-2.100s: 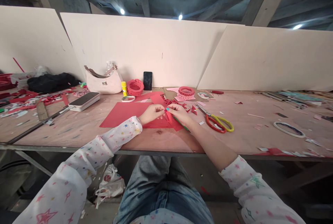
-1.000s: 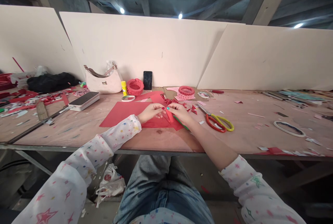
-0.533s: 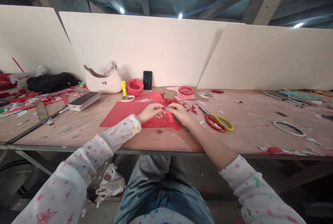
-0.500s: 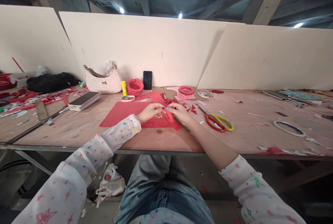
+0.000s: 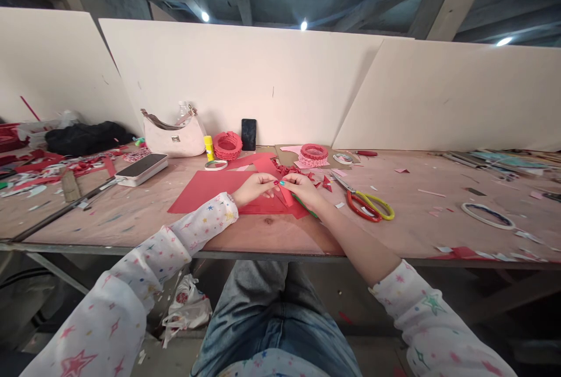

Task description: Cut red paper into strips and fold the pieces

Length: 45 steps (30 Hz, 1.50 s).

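Above the red sheets, the left hand and right hand pinch a red paper strip between thumb and finger. Uneven pulling could tear it.

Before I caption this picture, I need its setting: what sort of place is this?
Probably a craft workroom, though whether a studio or a school I can't tell. Scissors and red paper lie on a stained table, with paper scraps strewn about.

No lettering seems readable, even on the plastic bag.
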Tool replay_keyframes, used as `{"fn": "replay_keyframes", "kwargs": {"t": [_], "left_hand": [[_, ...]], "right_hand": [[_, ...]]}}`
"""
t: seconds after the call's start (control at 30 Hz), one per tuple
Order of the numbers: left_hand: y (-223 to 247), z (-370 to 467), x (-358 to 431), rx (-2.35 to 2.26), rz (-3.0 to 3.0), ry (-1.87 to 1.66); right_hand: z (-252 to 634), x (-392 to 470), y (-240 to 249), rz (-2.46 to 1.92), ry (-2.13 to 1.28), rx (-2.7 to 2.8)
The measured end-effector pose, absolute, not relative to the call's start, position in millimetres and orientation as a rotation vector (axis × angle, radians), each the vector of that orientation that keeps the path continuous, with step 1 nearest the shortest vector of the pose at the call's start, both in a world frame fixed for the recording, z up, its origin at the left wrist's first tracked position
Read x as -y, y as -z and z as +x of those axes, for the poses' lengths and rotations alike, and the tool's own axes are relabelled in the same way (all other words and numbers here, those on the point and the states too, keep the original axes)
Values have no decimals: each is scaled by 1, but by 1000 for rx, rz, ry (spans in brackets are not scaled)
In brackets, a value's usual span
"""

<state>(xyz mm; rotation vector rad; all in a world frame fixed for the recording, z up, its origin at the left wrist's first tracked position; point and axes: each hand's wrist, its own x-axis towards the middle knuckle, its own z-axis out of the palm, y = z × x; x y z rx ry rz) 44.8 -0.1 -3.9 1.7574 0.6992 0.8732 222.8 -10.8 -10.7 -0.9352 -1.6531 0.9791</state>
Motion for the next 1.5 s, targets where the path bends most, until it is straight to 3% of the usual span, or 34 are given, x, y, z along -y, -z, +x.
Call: {"fn": "replay_keyframes", "kwargs": {"t": [0.63,0.97,1.23,1.5], "left_hand": [[2,50,6,-713,1961,-1023],[4,51,4,-709,1921,-1065],[5,50,4,-732,1885,-1098],[5,50,4,-748,1913,-1099]], "right_hand": [[223,9,14,-952,-947,1658],[215,14,8,-962,-756,1670],[220,12,11,-983,-877,1673],[217,14,8,-966,-722,1713]]}}
